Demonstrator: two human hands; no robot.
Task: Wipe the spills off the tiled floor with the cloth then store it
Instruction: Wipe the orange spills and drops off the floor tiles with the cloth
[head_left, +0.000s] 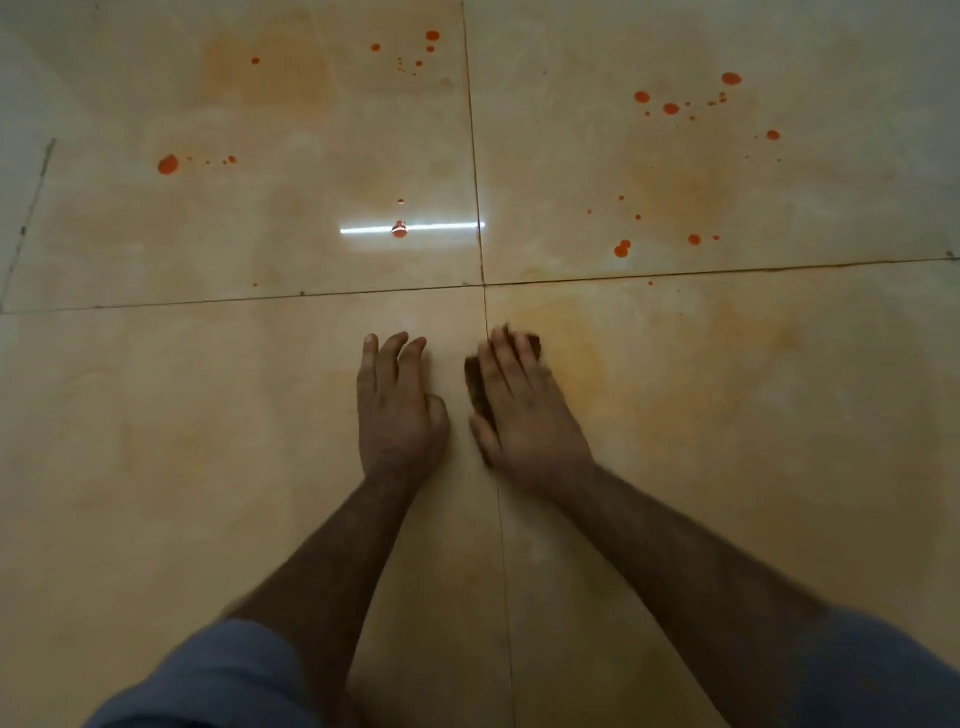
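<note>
Head view: cloth (475, 382) under right hand (524, 410)

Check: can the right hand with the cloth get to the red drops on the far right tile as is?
Probably yes. Right hand presses the brown cloth flat on the near tile; only bare floor lies between it and the red drops, though it needs a forward stretch.

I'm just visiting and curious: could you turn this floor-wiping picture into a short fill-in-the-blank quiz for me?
1. The brown cloth lies under the person's ____ hand.
2. The left hand rests flat on the floor and holds ____.
3. The spilled drops dotting the far tiles are ____ in colour.
4. The grout lines of ____ tiles meet at a cross just ahead of the fingertips.

Missing words: right; nothing; orange-red; four
</note>
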